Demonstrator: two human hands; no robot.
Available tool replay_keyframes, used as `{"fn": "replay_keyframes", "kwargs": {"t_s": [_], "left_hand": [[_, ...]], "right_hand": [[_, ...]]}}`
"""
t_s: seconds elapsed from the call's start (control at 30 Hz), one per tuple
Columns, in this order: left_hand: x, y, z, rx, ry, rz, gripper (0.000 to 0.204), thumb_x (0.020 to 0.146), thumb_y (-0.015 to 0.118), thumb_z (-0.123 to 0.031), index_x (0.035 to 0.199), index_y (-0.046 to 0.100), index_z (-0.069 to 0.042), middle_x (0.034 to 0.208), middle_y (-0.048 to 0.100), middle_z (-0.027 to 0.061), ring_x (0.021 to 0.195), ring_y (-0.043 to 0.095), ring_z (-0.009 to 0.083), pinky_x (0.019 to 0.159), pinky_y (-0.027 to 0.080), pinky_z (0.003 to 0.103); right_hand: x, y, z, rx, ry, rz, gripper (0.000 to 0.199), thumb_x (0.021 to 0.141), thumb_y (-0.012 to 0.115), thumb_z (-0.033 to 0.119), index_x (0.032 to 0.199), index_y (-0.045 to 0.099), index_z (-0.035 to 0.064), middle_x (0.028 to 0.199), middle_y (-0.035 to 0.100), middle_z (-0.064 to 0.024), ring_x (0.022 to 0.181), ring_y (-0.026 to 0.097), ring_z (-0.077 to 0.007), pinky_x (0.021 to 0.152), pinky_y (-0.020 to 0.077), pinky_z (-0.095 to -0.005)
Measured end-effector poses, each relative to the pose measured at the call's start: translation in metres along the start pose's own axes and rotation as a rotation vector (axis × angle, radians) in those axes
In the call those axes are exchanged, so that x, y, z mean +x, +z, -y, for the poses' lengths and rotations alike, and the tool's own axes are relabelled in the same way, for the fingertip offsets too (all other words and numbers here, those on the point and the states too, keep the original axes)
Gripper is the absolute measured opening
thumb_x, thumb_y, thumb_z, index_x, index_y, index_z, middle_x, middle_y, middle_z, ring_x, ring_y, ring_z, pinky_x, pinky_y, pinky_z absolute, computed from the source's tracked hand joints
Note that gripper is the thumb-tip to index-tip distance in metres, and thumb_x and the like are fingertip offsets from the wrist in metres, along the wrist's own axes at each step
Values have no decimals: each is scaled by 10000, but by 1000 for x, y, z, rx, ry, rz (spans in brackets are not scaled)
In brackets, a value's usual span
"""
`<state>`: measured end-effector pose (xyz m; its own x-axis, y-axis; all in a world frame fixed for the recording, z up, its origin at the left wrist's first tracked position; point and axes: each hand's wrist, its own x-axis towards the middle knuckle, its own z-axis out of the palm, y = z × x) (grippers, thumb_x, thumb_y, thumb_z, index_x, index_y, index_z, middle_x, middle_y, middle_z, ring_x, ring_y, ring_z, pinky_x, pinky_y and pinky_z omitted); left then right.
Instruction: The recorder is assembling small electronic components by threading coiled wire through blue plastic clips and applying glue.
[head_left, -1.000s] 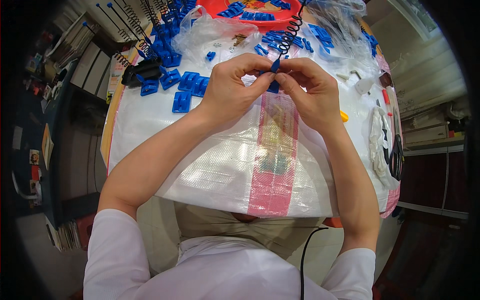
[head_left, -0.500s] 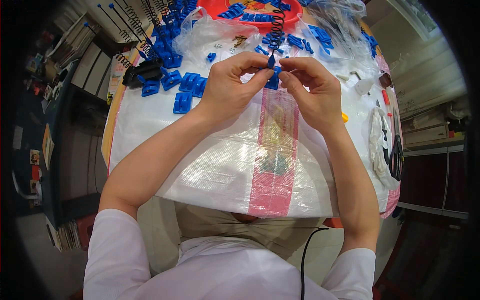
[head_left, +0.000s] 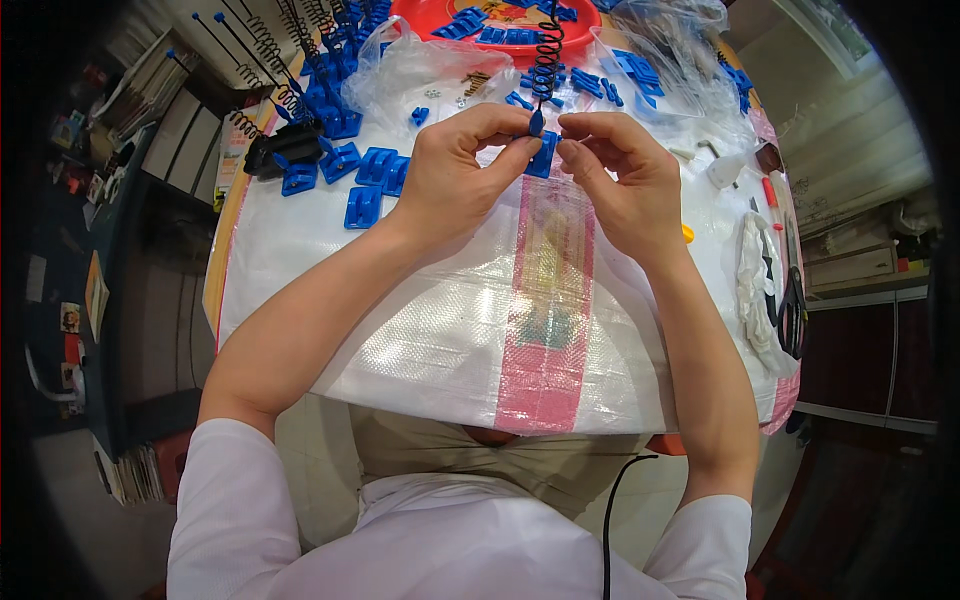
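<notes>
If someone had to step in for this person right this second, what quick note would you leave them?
Left hand: pinching the lower end of a black coil spring together with a small blue plastic part.
Right hand: fingertips on the same blue part from the other side.
Nearby: loose blue plastic pieces to the left on the white woven sheet; more in the red tray behind; finished-looking spring rods at far left.
Done: some rods seem assembled.
Left: this spring and part look not yet joined; many blue pieces remain.
</notes>
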<state>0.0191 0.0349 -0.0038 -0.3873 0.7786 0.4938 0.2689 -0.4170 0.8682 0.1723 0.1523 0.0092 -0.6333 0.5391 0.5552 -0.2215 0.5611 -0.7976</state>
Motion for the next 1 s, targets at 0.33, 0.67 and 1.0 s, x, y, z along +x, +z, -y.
{"fn": "replay_keyframes", "kwargs": {"t_s": [0.33, 0.67, 1.0], "left_hand": [[0, -1, 2, 171, 115, -30, 127, 896, 717, -5, 1016, 721, 36, 1013, 729, 96, 915, 695, 156, 818, 550, 284], [-2, 2, -4, 19, -20, 12, 139, 914, 697, 2, 1047, 710, 42, 1022, 721, 84, 932, 692, 139, 833, 564, 275], [0, 2, -4, 42, 4, 2, 144, 924, 693, -5, 1062, 710, 36, 1004, 725, 74, 930, 691, 126, 843, 567, 274]], "right_hand": [[0, -1, -2, -22, -12, 3, 223, 887, 756, 43, 1107, 725, 27, 959, 717, -65, 784, 696, -106, 682, 542, -241], [0, 2, -1, 11, -29, 22, 224, 892, 744, 35, 1114, 721, 22, 986, 726, -74, 817, 719, -122, 712, 564, -248], [0, 1, -1, -24, -9, 17, 236, 887, 749, 48, 1119, 717, 17, 976, 733, -74, 813, 720, -119, 705, 556, -253]]}}
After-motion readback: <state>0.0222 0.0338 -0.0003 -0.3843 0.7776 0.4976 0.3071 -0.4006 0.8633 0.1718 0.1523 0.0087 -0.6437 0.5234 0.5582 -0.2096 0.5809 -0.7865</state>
